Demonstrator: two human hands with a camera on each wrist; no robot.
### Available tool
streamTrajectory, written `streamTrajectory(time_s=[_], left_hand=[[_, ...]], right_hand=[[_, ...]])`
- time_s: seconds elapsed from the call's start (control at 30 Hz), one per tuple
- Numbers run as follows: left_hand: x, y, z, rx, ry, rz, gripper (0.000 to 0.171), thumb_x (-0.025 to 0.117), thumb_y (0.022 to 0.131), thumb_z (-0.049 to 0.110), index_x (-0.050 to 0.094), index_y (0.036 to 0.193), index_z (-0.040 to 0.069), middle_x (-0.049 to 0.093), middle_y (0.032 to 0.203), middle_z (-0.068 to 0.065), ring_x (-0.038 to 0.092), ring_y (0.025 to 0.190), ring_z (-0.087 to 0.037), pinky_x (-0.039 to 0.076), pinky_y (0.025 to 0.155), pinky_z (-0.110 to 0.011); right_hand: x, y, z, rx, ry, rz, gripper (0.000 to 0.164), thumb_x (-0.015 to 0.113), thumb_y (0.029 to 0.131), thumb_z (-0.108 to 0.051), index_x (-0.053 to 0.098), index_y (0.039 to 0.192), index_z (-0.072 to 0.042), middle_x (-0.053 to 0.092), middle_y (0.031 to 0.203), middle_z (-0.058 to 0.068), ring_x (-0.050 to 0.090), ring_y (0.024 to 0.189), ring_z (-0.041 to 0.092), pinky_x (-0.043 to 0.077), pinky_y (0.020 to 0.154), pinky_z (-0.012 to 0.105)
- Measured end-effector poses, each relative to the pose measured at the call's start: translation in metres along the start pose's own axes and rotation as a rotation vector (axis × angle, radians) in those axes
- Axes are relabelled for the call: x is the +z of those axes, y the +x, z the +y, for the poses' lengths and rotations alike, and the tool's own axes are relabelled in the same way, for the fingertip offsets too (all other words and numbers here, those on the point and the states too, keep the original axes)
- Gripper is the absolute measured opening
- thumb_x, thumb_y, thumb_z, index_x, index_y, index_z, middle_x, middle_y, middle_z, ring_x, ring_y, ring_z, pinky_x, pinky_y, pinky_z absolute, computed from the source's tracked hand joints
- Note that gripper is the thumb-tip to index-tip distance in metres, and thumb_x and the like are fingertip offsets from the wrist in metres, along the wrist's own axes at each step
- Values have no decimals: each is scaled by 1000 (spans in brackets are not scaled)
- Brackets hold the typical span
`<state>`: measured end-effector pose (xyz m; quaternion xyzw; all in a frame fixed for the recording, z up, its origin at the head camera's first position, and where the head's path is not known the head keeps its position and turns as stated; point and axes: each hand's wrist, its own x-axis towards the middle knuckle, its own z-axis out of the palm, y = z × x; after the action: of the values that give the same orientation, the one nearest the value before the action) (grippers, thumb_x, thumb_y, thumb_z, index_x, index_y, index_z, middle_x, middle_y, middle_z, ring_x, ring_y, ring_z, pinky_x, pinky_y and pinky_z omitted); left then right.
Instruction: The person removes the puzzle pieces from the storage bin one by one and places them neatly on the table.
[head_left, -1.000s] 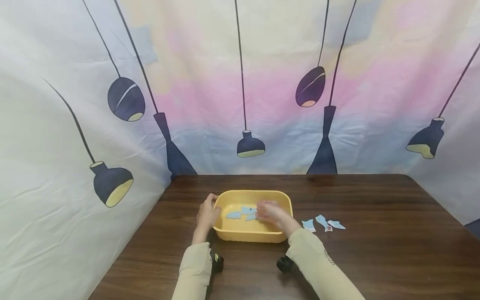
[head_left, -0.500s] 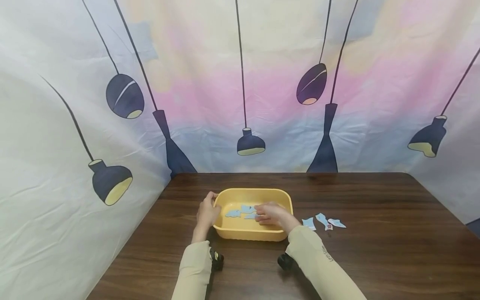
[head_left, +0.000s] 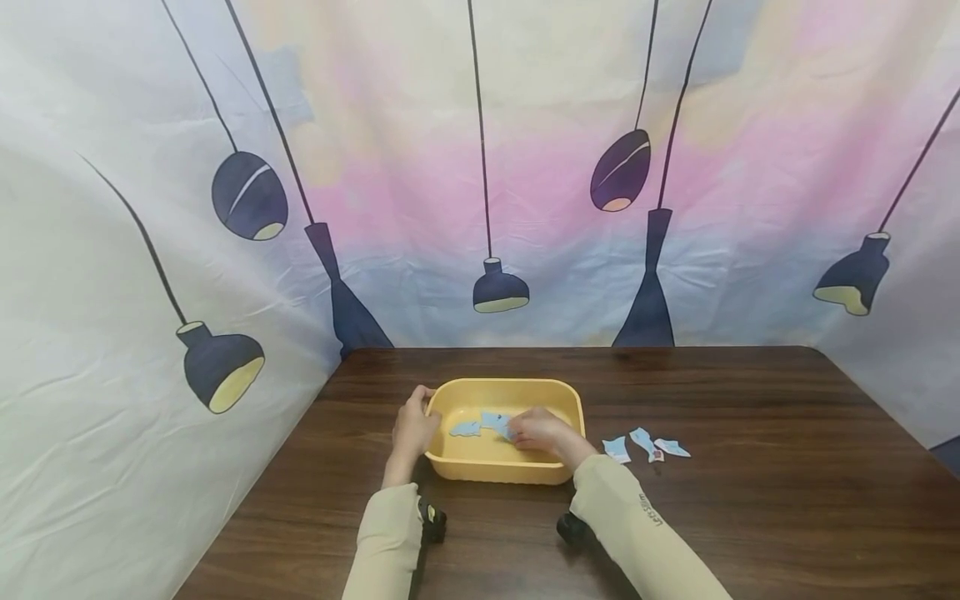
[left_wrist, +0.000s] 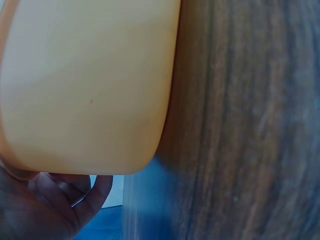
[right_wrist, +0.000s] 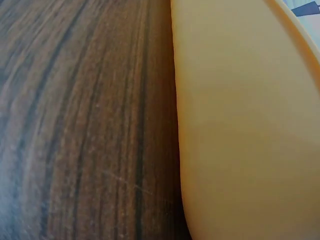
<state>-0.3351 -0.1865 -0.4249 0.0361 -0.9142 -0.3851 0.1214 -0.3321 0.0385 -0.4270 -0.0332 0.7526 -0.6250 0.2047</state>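
In the head view, a yellow plastic basin (head_left: 498,472) stands on the table with light blue torn paper pieces inside. My left hand (head_left: 414,429) grips its left side, thumb over the rim; in the left wrist view the fingers (left_wrist: 95,197) curl behind the basin's end. Inside the basin, my right hand (head_left: 542,432) has its fingers low and curled, pinching the edge of a torn paper piece (head_left: 502,427). Another paper piece (head_left: 466,429) lies to the left on the basin floor. The right wrist view shows only the basin's outer wall (right_wrist: 245,120) and the tabletop, without the hand.
Three more torn paper pieces (head_left: 643,442), blue and white with a small red patch, lie on the dark wooden table (head_left: 750,500) right of the basin. A curtain (head_left: 555,233) printed with hanging lamps stands behind the table.
My right hand's fingers have closed in on the paper piece, which has shifted up against the one behind it. The left hand stays on the basin's side.
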Motion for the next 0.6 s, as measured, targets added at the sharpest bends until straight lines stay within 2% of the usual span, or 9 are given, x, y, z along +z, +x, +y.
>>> streamTrajectory(time_s=[0.1,0.2,0.33,0.43,0.6], left_hand=[[1,1,1,-2,3,1,38,56,85,6,60,123,8,52,77,-4,48,64,-17,34,56,-27],[1,0,1,-5,5,2,39,56,84,5,59,123,8,51,76,-3,47,63,-16,33,56,-27],[1,-1,0,-6,5,-2,39,56,85,5,59,123,8,51,77,-3,47,62,-16,34,55,-27],[1,-2,0,-10,6,-3,39,56,84,5,59,123,8,53,78,-4,48,63,-16,34,55,-27],[1,-3,1,1,-4,2,39,55,84,6,60,122,9,53,78,-4,49,63,-16,34,56,-27]], right_hand=[[0,-1,2,-27,-68,9,37,53,93,-2,53,123,19,61,115,23,62,98,20,53,91,34],[1,-3,2,-37,-125,28,33,57,92,-2,58,118,17,61,118,26,63,95,20,55,86,33],[3,-5,2,-16,-126,63,28,60,90,-2,60,112,15,61,113,23,59,83,16,54,77,28],[3,-6,2,2,-124,83,27,61,90,-4,61,112,12,62,111,20,59,81,15,53,74,27],[3,-5,2,-29,-138,155,22,62,90,-6,64,108,7,65,102,17,63,79,16,55,71,29]])
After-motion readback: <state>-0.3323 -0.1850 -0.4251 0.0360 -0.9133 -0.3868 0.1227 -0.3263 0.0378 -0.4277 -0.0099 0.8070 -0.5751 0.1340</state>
